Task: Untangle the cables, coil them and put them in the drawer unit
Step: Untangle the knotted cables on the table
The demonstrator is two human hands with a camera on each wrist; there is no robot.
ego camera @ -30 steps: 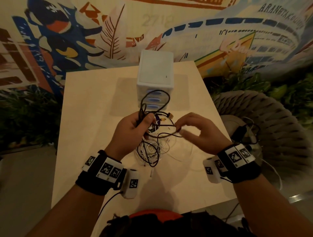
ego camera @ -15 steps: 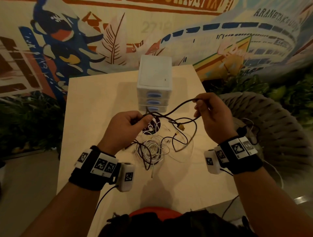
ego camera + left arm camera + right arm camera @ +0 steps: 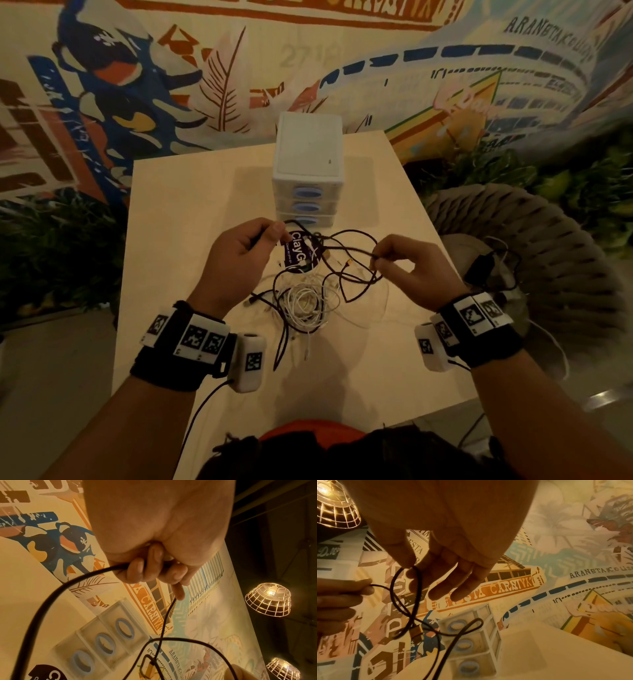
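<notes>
The person's left hand (image 3: 239,255) is curling its fingers (image 3: 135,573) around a thin black cable (image 3: 346,246), gripping it above the pale wooden table (image 3: 191,212). The right hand (image 3: 411,270) is pinching a bend of the same black cable between thumb and forefinger, while its other 3 fingers (image 3: 462,584) are hanging loose and nearly straight. Between the 2 hands the cable is sagging in several crossing loops, and a small yellowish connector (image 3: 416,630) is dangling among them in the right wrist view.

Below the hands, a tangled heap of thin white cables (image 3: 305,305) mixed with more black strands is lying on the table, with 1 black end trailing toward the person. A dark round sticker with white lettering (image 3: 299,251) is showing just beside the left hand's thumb; whether it is lying on the table or hanging from a cable is unclear.

The small white plastic drawer unit (image 3: 308,157) is standing at the far side of the table, just beyond the hands, with all 3 of its drawers, each with a blue oval handle (image 3: 307,207), sitting closed. A colourful painted mural (image 3: 137,85) is covering the wall behind, and a woven wicker chair (image 3: 534,240) is standing to the right of the table.
</notes>
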